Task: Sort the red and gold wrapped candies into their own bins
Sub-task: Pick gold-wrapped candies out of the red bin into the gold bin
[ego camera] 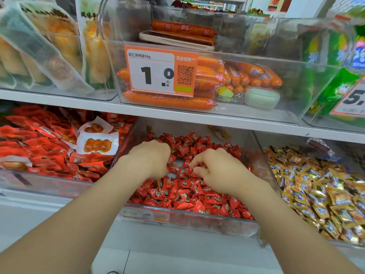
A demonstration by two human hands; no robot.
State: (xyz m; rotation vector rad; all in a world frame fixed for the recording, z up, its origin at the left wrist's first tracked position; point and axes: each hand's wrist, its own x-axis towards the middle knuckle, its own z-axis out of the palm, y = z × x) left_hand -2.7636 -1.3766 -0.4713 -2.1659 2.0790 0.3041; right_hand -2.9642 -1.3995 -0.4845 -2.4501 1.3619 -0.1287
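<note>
Your left grip (pixel 150 159) and right grip (pixel 219 171) curl down into the red candies (pixel 185 196) in the middle bin (pixel 197 220), probably hunting strays for the gold candies (pixel 316 190) alongside; whether either pinches one, cannot tell.

Upper white shelf board (pixel 79 104): clear bin (pixel 296 86) of orange sausages (pixel 167 101), with an orange-and-white price tag (pixel 161 71) reading 1.0 on its front. Phone (pixel 175 41) lies flat across the top of the bin, one sausage (pixel 182 29) on top of it. Inside, right of the tag: yellow packet (pixel 224 92) and a pale green round container (pixel 262 97). Left: clear packs of yellowish food (pixel 59 46), leaning. Right: green packages (pixel 335 89) and a second price tag (pixel 353 99), partly cut off. Lower left: red packets (pixel 39 143) with white packs of orange balls (pixel 96 145) lying on top.
</note>
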